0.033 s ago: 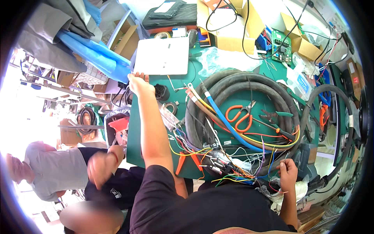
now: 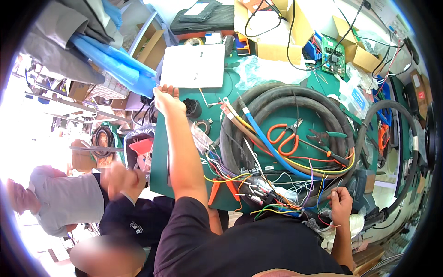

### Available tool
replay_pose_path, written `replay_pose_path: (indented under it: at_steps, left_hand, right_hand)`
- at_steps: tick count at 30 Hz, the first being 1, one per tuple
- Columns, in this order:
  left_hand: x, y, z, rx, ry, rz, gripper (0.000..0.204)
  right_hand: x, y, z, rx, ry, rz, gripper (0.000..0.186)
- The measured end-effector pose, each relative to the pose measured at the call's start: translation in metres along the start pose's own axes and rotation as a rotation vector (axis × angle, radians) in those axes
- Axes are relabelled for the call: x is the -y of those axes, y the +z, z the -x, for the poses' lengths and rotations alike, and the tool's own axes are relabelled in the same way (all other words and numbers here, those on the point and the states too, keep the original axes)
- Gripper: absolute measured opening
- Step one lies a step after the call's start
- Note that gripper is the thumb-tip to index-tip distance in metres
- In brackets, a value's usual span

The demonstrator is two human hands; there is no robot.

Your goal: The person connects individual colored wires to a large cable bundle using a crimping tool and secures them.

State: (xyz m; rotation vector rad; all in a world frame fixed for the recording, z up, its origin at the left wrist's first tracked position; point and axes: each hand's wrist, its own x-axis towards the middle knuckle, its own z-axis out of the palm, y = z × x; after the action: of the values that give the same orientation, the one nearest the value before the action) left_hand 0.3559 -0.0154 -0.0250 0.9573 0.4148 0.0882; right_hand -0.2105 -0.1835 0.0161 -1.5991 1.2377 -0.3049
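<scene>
My left hand [image 2: 169, 99] is stretched out palm up, its fingers open, by the near left corner of a flat white panel [image 2: 191, 69]; whether it touches the panel I cannot tell. At the right, my right hand [image 2: 341, 203] has its fingertips pinched together beside a bundle of thin coloured wires [image 2: 281, 196]; what they hold, if anything, is too small to make out. Beyond the wires lies a thick coiled black cable [image 2: 235, 111] with blue, yellow and brown cores. Inside the coil are orange-handled scissors [image 2: 290, 147] and pliers [image 2: 318, 137].
Orange-handled pliers [image 2: 214, 190] lie at the green mat's near edge. A black cup-like holder [image 2: 191, 108] stands beside my left wrist. Cardboard boxes [image 2: 279, 53] and a green circuit board [image 2: 333, 54] are at the back. At the left, a co-worker's hand [image 2: 121, 179] is blurred.
The co-worker's hand has moved up and turned. My left hand has shifted slightly to the right; my right hand stays almost where it was.
</scene>
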Motion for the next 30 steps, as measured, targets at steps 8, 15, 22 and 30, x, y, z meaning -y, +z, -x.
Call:
replay_pose_path:
  at_steps: [8,15,22,30]
  left_hand:
    - [-0.047,-0.056,0.177,0.453,-0.11,0.089,0.023]
    - [-0.074,-0.086,0.265,0.615,-0.012,-0.019,0.022]
    - [-0.084,-0.098,0.303,0.72,0.031,-0.066,0.022]
    - [-0.099,-0.1,0.337,0.841,0.142,-0.219,0.022]
  right_hand:
    - [0.001,-0.002,0.0,0.053,-0.08,-0.011,0.011]
    - [-0.001,-0.006,0.005,0.139,-0.162,-0.07,0.01]
    - [-0.004,-0.008,0.008,0.17,-0.214,-0.092,0.009]
    - [-0.008,-0.01,0.007,0.21,-0.254,-0.108,0.011]
